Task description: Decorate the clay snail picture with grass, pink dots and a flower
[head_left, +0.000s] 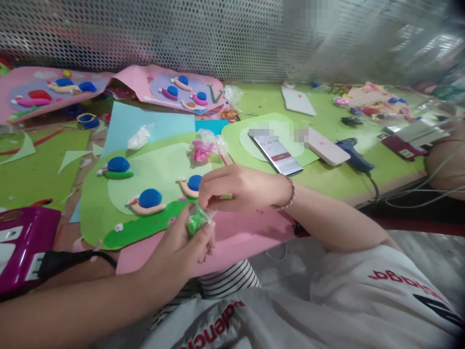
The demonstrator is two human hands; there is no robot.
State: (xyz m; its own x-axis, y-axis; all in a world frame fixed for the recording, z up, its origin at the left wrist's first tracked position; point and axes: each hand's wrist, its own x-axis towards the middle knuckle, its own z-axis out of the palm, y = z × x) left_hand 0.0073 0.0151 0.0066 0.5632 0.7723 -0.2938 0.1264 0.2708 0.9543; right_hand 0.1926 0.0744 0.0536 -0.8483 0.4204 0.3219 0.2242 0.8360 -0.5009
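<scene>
My left hand (185, 242) is closed around a small clear plastic packet of green clay (197, 220). Just above it, my right hand (232, 188) has its fingers pinched at the packet's open top; what lies between the fingertips is hidden. Beneath both hands lies a green paper sheet (95, 194) with a dark green clay strip (138, 231) along its lower edge. Clay snails with blue shells sit on it: one at the upper left (118, 165), one lower down (150, 198), and one (194, 183) partly covered by my right hand.
A phone (278, 152), a pink phone (327, 147) and a blue glue gun (354, 155) lie to the right. Bagged pink clay (201, 150) and white clay (139, 139) rest behind the snails. A magenta power strip (27, 247) stands at left, pink snail sheets (138, 82) at the back.
</scene>
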